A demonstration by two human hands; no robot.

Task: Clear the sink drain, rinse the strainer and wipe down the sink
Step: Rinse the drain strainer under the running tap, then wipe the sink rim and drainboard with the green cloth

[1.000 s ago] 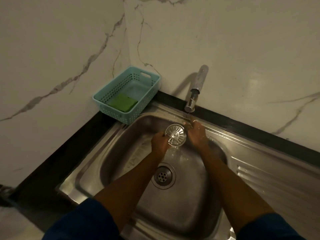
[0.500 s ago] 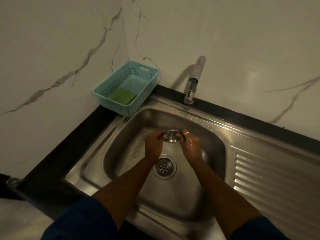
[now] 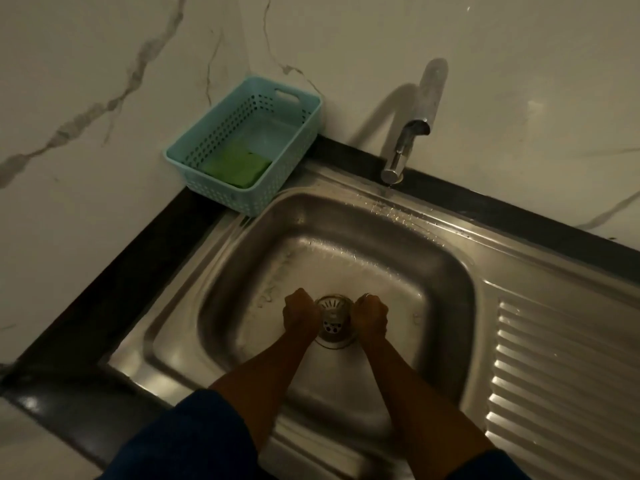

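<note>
Strainer [image 3: 333, 304] above drain [image 3: 333, 337].
I pinch its rim level for seating: left hand [image 3: 300, 315] nine o'clock, right hand [image 3: 372, 315] three.

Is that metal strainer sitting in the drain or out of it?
Out, not seated: the left hand and right hand hold the strainer tilted over the drain, whose holes show below it.

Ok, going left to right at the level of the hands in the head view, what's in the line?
Black stone counter edge → left hand → round slotted steel strainer, gripped from both sides → right hand → ribbed steel draining board.
</note>
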